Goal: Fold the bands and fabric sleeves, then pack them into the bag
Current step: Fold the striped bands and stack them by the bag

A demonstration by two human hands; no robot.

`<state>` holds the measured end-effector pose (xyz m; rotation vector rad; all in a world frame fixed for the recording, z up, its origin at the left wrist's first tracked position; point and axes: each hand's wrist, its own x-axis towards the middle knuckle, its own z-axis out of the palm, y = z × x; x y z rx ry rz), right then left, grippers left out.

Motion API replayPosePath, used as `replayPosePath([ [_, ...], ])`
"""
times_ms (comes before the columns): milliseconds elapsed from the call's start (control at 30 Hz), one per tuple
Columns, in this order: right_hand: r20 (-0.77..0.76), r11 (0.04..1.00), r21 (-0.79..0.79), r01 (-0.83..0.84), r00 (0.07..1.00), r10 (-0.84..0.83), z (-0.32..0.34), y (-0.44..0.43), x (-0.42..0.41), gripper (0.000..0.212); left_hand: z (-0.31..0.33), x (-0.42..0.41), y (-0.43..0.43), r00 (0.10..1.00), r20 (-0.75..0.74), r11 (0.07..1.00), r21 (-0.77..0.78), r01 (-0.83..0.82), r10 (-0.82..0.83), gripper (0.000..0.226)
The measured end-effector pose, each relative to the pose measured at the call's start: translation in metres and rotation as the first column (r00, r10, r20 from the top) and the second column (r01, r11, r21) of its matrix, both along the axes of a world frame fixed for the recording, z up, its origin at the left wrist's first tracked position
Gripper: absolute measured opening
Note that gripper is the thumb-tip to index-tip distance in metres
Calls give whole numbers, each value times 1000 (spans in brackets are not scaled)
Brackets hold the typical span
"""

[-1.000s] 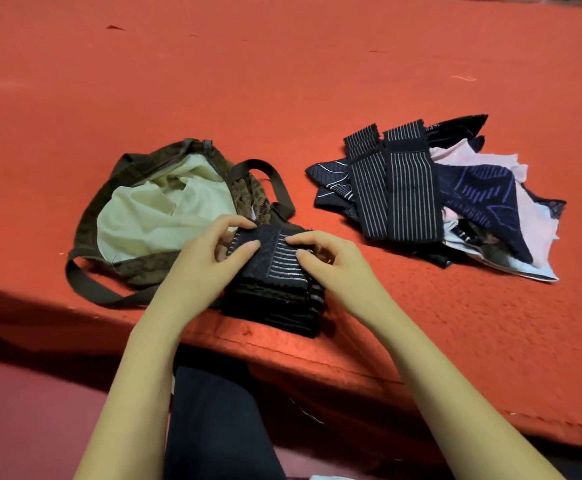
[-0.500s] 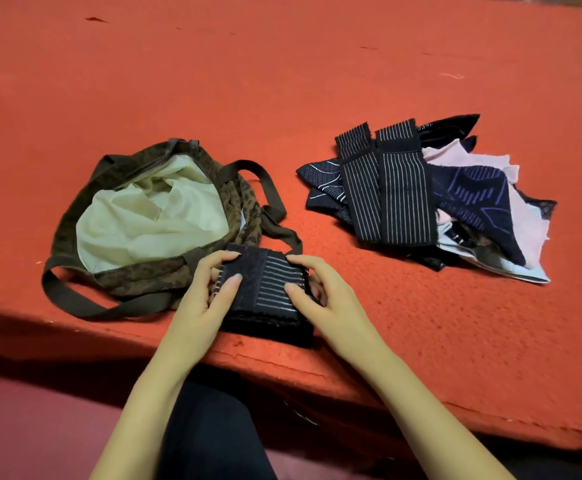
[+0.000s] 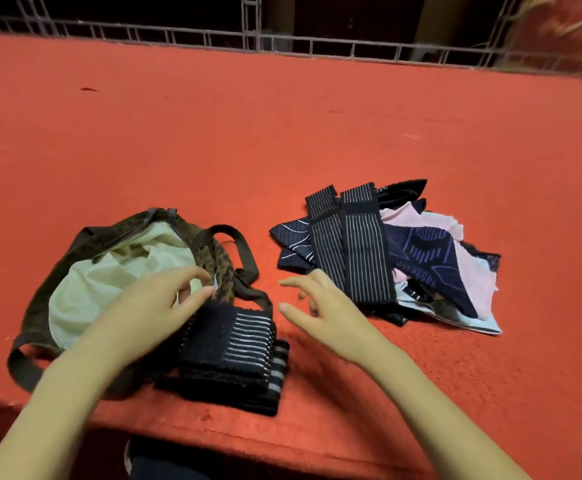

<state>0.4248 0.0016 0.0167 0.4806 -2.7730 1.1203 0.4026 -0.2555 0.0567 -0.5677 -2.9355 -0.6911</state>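
Note:
A folded stack of black bands with white stripes (image 3: 234,355) lies near the front edge of the red surface. Left of it sits an open brown patterned bag (image 3: 85,244) with a pale green lining. My left hand (image 3: 151,313) hovers over the bag's near rim, fingers apart, its fingertips near a small tag on the rim. My right hand (image 3: 320,313) is lifted just right of the stack, fingers spread, holding nothing. An unfolded pile of dark striped bands and navy, pink and white fabric sleeves (image 3: 386,251) lies to the right.
The red carpeted surface (image 3: 282,133) stretches far back to a metal railing (image 3: 282,43). Its front edge drops off just below the stack. The bag's brown straps (image 3: 244,258) loop out toward the stack and the near left.
Both hands have let go of the folded stack. The left hand moved up toward the bag's rim, and the right hand lifted away to the right. The camera tilted up.

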Motion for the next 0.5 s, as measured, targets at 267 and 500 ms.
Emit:
replayPosePath([
  [267, -21, 951, 260, 170, 985, -170, 55, 78, -103, 25, 30, -134, 103, 967, 85, 934, -248, 256, -242, 27],
  [500, 5, 889, 339, 307, 945, -328, 68, 141, -189, 24, 14, -232, 202, 968, 21, 947, -203, 248, -249, 29],
])
